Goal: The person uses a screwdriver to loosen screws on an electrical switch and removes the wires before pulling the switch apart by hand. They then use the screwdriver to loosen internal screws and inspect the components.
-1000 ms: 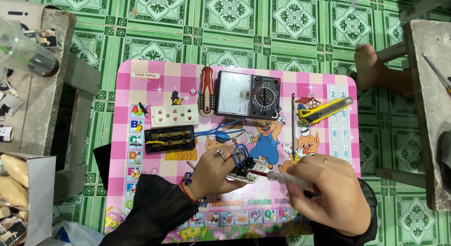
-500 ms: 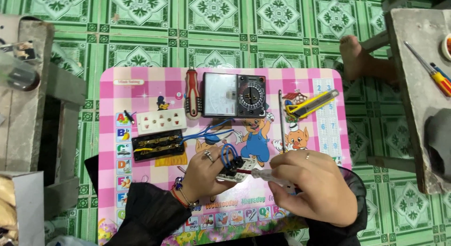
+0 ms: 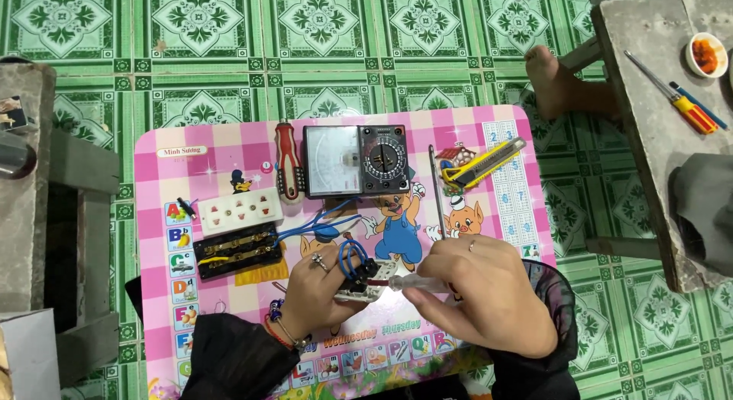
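A person seated at a low pink children's table [image 3: 527, 209] steadies a small white switch module [image 3: 365, 287] with the left hand [image 3: 321, 289], fingers clamped over its top so it cannot twist, blue wires [image 3: 347, 259] looping out between them. The right hand [image 3: 481, 293] is closed around a clear-handled screwdriver [image 3: 416, 282], whose long axis lies nearly level, tip pointing left into the module's side, apparently at a terminal screw. The work sits near the table's front edge, about midway along it. Within reach toward the back edge lie an analog multimeter [image 3: 356, 161], a red-handled screwdriver [image 3: 289, 171] and a yellow utility knife [image 3: 482, 163] (a white socket strip [image 3: 240, 210] and black terminal block [image 3: 235, 251] wait toward the left edge).
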